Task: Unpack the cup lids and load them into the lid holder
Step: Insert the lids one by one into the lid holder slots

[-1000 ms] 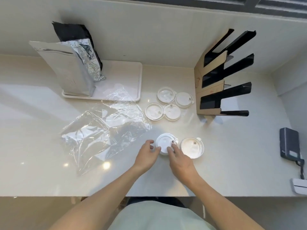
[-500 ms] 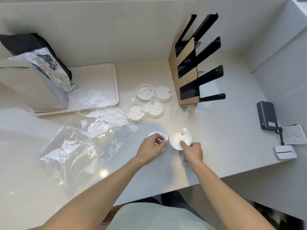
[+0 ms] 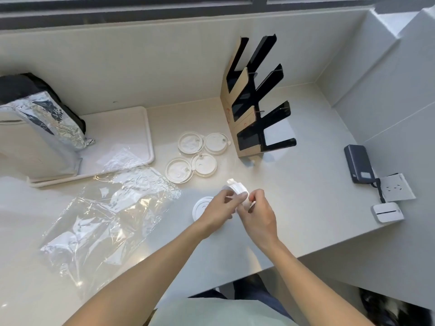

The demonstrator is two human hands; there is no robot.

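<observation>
While half a second ago the right hand only touched a lid lying flat on the counter, that lid (image 3: 238,190) is now lifted and tilted on edge, pinched between the left hand (image 3: 220,211) and the right hand (image 3: 258,216), which meet around it above the counter (image 3: 306,208). This suggests it is being readied for the lid holder (image 3: 255,100), whose slots look unloaded. Another lid (image 3: 202,206) lies flat just under the left hand, partly covered. Four more lids (image 3: 191,156) sit grouped between the hands and the holder, and the clear wrapper (image 3: 106,212) lies spread to the left. Whether the held piece is one lid or several stacked cannot be told; the fingers hide its lower edge.
</observation>
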